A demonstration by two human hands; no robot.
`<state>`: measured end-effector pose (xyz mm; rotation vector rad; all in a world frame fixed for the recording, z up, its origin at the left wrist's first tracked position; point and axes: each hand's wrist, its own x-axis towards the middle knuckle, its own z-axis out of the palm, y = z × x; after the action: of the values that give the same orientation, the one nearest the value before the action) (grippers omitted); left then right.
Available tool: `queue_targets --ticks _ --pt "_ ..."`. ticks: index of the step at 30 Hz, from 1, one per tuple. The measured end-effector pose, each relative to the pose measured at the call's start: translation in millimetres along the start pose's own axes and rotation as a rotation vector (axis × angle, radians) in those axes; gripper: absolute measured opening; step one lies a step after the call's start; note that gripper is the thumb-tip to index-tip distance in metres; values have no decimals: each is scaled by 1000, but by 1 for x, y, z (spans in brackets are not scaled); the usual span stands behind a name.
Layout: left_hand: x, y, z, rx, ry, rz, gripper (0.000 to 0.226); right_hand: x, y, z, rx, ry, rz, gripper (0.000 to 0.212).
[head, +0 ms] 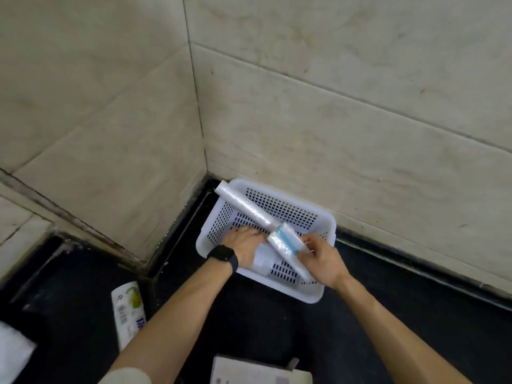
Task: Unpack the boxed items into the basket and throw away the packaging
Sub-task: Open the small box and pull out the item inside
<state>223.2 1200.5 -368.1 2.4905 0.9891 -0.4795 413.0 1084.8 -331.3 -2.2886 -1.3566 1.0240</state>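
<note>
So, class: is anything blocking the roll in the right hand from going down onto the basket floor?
Yes. The left hand lies flat inside the white basket, and a long roll leans across it, directly beneath the banded roll that the right hand holds.

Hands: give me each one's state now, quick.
Left hand: open, flat inside the basket, holding nothing visible.
Right hand: closed on the blue-banded roll.

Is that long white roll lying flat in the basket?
No, tilted: the long roll has its far end on the basket rim corner, its near end down inside.
</note>
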Motion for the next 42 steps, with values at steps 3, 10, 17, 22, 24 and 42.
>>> queue_targets --ticks 3,10,17,22,24,42 --pt "15 -4 2 140 -77 4 59 4 3 9 -30 -55 -36 16" --pt "5 -28 -12 98 -230 -28 40 31 -10 22 -299 -317 -43 18" --pt "6 -25 -19 -69 -300 -17 45 43 -17 29 -270 -288 -39 40" --pt "17 -30 -12 63 -207 27 42 31 -3 18 -181 -187 -79 20" --pt "21 -33 -10 54 -163 24 43 29 -2 17 -218 -223 -87 20" --pt "7 -27 11 -30 41 -28 44 19 -11 58 -358 -122 -34 51"
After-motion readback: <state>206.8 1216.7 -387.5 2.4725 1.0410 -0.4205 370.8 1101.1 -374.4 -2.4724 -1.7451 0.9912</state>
